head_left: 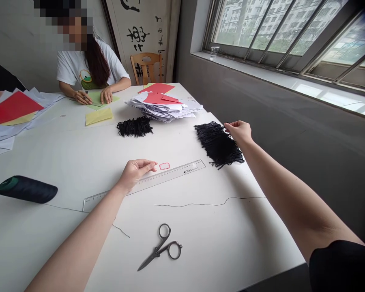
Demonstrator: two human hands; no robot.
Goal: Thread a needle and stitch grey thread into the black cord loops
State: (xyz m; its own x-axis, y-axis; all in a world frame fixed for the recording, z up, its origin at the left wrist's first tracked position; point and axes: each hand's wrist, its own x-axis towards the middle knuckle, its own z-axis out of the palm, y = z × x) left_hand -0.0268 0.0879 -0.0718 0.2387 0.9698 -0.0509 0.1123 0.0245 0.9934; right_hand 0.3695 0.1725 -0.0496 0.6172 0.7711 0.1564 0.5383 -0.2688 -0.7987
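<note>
My left hand (138, 172) rests above a clear plastic ruler (146, 183), its fingertips closed together, with nothing visible in them. Just beyond the fingertips lies a small red rectangular outline (164, 166). My right hand (239, 133) is at the upper edge of a bundle of black yarn strands (217, 144), fingertips touching it. Whether those fingers pinch a strand is hidden. A loose black thread (209, 202) crosses the table below the ruler, and small scissors (161, 247) lie nearer me. A dark thread spool (26, 189) lies at the left.
A smaller black yarn bunch (134, 127) lies beyond the ruler, before a tall stack of white and red paper (162, 107). Across the table, a co-worker's hands (93, 96) work on green paper (100, 99). More paper (13, 107) lies left. The table's right edge drops off before a window sill (249, 65).
</note>
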